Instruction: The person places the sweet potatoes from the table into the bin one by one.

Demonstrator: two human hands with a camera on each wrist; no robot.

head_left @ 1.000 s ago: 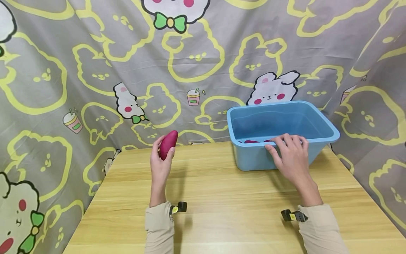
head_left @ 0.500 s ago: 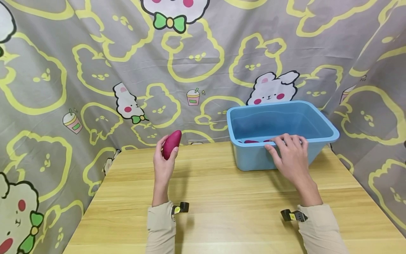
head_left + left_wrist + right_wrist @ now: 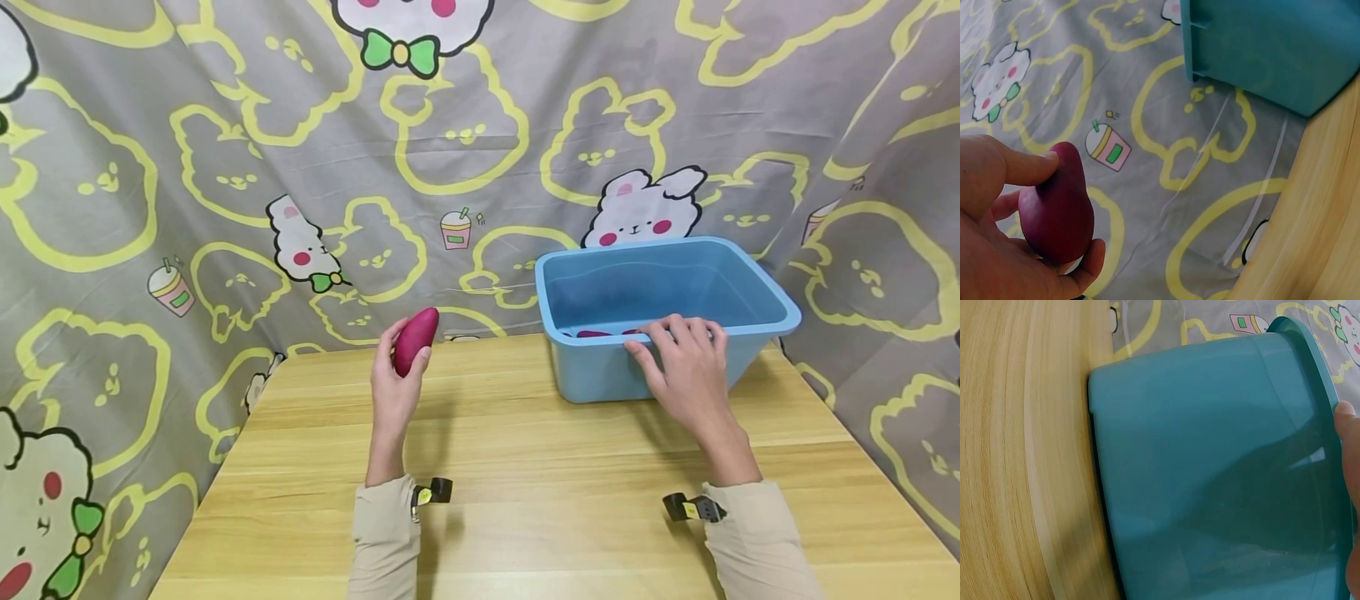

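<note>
My left hand (image 3: 392, 393) holds a smooth, dark magenta sweet potato (image 3: 416, 342) above the table, pinched between thumb and fingers with its tapered end up. In the left wrist view the fingers and thumb curl round the sweet potato (image 3: 1057, 212). My right hand (image 3: 692, 379) grips the near rim of a blue plastic bin (image 3: 600, 372), fingers over the edge and thumb on the outer side. The right wrist view shows the bin's outer wall (image 3: 1204, 444) with part of the hand (image 3: 1351, 450) at its rim. Magenta pieces (image 3: 592, 334) lie inside the bin, mostly hidden by its front wall.
The bin stands at the back right of a light wooden table (image 3: 510, 500). A grey patterned curtain (image 3: 495, 183) hangs behind the table and along both sides. Small black wrist cameras sit at both cuffs.
My left hand has moved slightly to the right with the sweet potato, which now leans a little more to the right. The right hand and the bin have stayed in place.
</note>
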